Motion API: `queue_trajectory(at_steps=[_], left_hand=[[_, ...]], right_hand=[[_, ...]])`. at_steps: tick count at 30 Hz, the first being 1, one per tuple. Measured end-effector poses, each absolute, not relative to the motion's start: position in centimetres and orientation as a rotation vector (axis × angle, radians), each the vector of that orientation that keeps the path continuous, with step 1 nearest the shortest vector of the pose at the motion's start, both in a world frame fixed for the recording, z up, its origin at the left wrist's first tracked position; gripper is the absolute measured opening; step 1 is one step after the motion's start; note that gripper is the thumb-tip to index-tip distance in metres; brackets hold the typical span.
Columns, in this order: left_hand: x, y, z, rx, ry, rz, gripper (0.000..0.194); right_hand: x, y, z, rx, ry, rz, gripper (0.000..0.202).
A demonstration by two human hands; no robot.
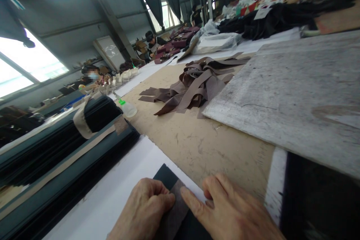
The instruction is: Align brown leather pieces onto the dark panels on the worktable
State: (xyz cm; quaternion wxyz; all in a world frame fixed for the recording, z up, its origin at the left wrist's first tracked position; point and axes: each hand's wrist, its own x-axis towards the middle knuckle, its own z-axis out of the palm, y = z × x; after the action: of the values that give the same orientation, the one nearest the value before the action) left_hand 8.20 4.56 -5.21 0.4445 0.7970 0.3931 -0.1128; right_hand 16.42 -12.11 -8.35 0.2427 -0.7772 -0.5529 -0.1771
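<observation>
Head view, tilted hard: at the bottom edge of the frame I see both hands pressed on a small dark piece of material. My left hand (143, 210) sits bottom centre, fingers curled into a loose fist with the knuckles down on a brown strip (176, 210) that lies across a dark panel (165, 177). My right hand (230, 213), just right of it, lies flatter, forefinger stretched out and its tip touching the brown strip; neither hand is closed around anything, both only press. The dark panel rests on a white sheet (118, 187) spread on the tabletop (197, 142), whose bare tan surface runs up through the middle of the frame.

Left of the hands, a long stack of dark rolled material (64, 146) crosses the lower left, with a tan band wrapped over it. Right of centre lies a grey scuffed board (281, 90). Further up, at centre, a heap of brown leather strips (194, 86) sits beside the board's edge, and a small clear bottle with a green cap (128, 108) lies near the stack's end. In the upper left, well apart, other people sit at work by the windows.
</observation>
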Motion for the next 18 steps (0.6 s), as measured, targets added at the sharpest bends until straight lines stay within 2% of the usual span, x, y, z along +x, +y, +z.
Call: queue_trajectory(at_steps=[10,18], left_hand=[[8.1,4.6,-4.8,2.009,0.934,-0.310,0.026],[7.4,4.4,-2.9,1.942,0.862,-0.419,0.024]], right_hand=[[16.2,-11.3,-8.7,-2.150,-1.535,-0.666,0.026],[16.5,-11.2,-8.6,-2.156,-1.593,-0.620,0.027]])
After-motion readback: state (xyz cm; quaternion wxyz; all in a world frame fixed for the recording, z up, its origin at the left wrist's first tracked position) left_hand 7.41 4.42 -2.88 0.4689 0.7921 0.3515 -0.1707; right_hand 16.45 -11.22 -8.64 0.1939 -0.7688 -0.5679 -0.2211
